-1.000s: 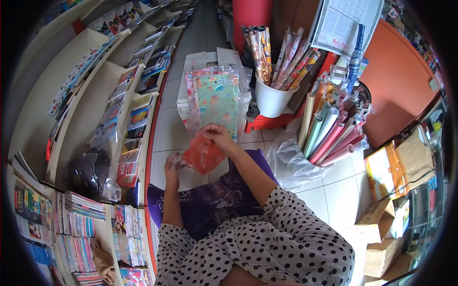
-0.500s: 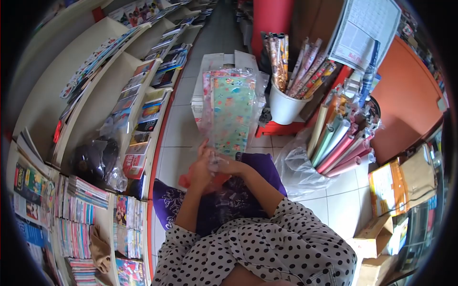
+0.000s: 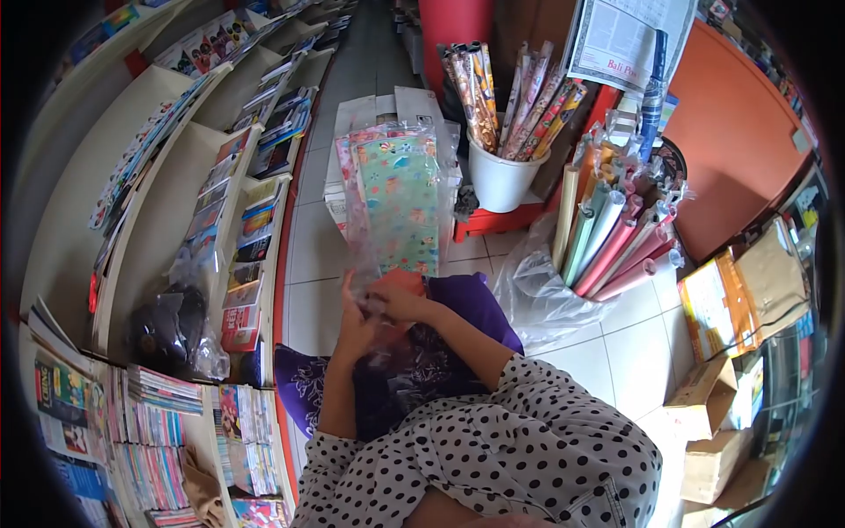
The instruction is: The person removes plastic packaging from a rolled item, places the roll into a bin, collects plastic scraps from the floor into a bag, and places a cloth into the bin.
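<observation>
My left hand (image 3: 356, 324) and my right hand (image 3: 398, 303) are close together above my lap. Crumpled clear plastic (image 3: 380, 339) is bunched between them, and both hands are closed on it. Something flat and red-orange (image 3: 405, 281) shows just beyond my right hand; part of it is hidden by the fingers. Farther out, a stack of patterned sheets in clear sleeves, a green one (image 3: 400, 202) on top and pink ones beside it, lies on a white box (image 3: 356, 113). Under my forearms is purple patterned cloth (image 3: 471, 308).
Shelves of books and magazines (image 3: 163, 422) line the left side. On the right, a white bucket (image 3: 502, 182) holds patterned rolls, and a plastic bag (image 3: 537, 295) holds coloured rolls (image 3: 607, 246). Cardboard boxes (image 3: 704, 396) stand at the lower right.
My hands have shifted left and slightly down in view, still together around the plastic. The red-orange thing now shows beyond my right hand rather than by my left wrist. The whole view has shifted.
</observation>
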The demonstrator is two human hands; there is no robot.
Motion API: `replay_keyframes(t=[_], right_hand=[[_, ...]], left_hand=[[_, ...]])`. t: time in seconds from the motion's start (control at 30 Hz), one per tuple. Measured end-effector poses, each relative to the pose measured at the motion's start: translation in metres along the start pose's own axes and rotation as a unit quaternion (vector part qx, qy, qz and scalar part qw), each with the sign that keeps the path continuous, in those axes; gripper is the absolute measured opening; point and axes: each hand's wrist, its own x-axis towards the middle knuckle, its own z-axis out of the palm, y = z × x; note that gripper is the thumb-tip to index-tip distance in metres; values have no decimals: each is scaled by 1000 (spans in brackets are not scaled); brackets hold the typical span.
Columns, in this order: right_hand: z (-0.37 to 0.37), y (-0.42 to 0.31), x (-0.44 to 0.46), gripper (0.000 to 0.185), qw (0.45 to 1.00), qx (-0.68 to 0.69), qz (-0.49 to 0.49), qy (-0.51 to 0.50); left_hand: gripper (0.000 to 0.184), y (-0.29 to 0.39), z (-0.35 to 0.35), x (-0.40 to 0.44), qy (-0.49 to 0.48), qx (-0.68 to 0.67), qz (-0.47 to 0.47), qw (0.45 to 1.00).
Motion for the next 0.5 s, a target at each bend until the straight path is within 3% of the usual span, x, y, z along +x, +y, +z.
replay_keyframes(t=[0.07, 0.13, 0.2, 0.23, 0.27, 0.3, 0.33, 0.4, 0.43, 0.47, 0.5], right_hand=[[2, 5, 5, 22, 999, 1, -18, 27], [4, 27, 12, 22, 993, 5, -77, 95], [-11, 10, 7, 24, 980, -103, 1, 172], [-17, 43, 12, 24, 969, -166, -55, 173], [-15, 80, 16, 24, 952, -225, -114, 172], [-17, 58, 8, 24, 967, -156, -84, 184], [-29, 21, 8, 24, 974, -93, -64, 196], [-29, 8, 10, 19, 969, -73, -154, 181], [-23, -2, 10, 17, 978, 103, -57, 173], [-16, -11, 9, 16, 949, 269, 52, 157], [-14, -17, 9, 17, 944, 287, 57, 152]], left_hand=[[81, 7, -4, -2, 44, 88, 87, 991], [72, 16, -17, -5, 76, 30, 85, 993], [59, 23, -26, -13, 154, 1, 59, 986], [51, 27, -31, -13, 215, 4, 32, 976], [44, 13, -41, -10, 196, 40, -27, 979], [37, -10, -50, -13, 176, 71, -89, 978], [34, -31, -47, -14, 148, 99, -55, 982], [33, -61, -30, -16, 103, 151, -7, 983], [37, -57, -19, -16, 92, 169, -2, 981], [40, -49, -9, -16, 76, 186, 3, 980], [42, -34, 0, -14, 66, 185, -37, 980]])
